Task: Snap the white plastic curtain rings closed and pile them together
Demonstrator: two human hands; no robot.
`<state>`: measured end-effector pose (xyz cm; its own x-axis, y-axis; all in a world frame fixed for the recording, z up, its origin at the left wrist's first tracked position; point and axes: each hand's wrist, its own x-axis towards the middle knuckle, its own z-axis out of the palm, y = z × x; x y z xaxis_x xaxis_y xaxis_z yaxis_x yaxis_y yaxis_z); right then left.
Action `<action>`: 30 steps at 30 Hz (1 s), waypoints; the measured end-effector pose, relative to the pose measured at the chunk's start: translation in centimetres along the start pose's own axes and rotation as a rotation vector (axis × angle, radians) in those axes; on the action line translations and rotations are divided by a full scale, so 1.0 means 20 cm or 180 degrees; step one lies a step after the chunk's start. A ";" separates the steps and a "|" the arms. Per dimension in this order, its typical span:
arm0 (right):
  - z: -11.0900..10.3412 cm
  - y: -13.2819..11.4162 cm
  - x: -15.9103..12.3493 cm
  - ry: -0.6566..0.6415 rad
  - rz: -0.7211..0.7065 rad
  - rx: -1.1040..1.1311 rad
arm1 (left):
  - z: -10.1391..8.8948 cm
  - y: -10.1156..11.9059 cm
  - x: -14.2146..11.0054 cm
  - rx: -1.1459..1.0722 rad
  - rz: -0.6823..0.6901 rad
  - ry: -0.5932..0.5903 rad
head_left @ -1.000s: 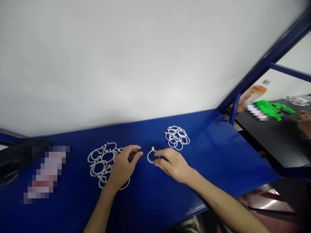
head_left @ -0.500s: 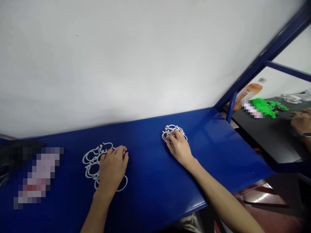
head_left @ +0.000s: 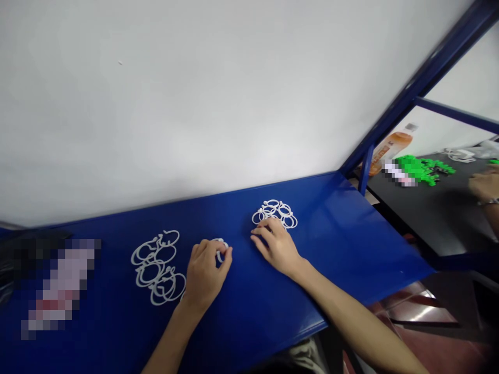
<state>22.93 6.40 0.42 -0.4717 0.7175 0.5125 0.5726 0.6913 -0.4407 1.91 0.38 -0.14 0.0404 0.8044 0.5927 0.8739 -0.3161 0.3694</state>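
Two heaps of white plastic rings lie on a blue table (head_left: 343, 244). My left hand (head_left: 206, 272) is curled, its fingertips pinching one white ring (head_left: 220, 246) just right of the larger left heap (head_left: 156, 267). My right hand (head_left: 275, 244) lies with its fingers stretched out flat, the tips touching the near edge of the smaller right heap (head_left: 275, 213). Nothing shows inside that hand.
A white wall rises behind the table. A blurred patch (head_left: 58, 285) sits at the left. Past a blue frame post (head_left: 364, 169) stands a black table with an orange bottle (head_left: 388, 148), green pieces (head_left: 423, 169) and another person's hand (head_left: 485, 184).
My left hand has left the left heap and moved right with one ring in its fingertips. My right hand has slid back a little from on top of the right heap.
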 end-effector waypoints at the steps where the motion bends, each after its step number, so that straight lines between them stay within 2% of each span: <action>1: 0.01 -0.03 -0.01 -0.0094 -0.0028 0.0233 | 0.01 0.01 -0.01 -0.0139 0.0146 -0.0034; 3: 0.03 -0.07 -0.02 -0.0386 0.0057 0.0754 | 0.03 0.04 -0.02 -0.0361 0.0398 -0.0165; 6: 0.05 -0.12 -0.04 -0.0753 0.0437 0.1384 | 0.06 0.06 -0.05 -0.0470 0.0598 -0.0333; 12: 0.07 -0.12 -0.03 -0.0760 0.1082 0.2085 | 0.07 0.05 -0.06 -0.0552 0.0496 -0.0530; 19: 0.07 -0.08 -0.02 -0.0454 0.1045 0.1727 | 0.05 0.00 -0.03 -0.0239 -0.0100 -0.0756; 25: 0.07 -0.06 -0.02 -0.0416 0.0859 0.1303 | 0.04 -0.01 -0.02 0.0155 -0.0114 -0.1076; 30: 0.07 -0.04 -0.03 -0.0462 0.0536 0.0977 | 0.02 0.00 -0.01 0.0325 -0.0237 -0.0998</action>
<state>21.81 5.47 -0.50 -0.4910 0.8126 0.3140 0.4330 0.5404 -0.7214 2.14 0.38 -0.66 0.1079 0.9439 0.3121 0.9234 -0.2114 0.3205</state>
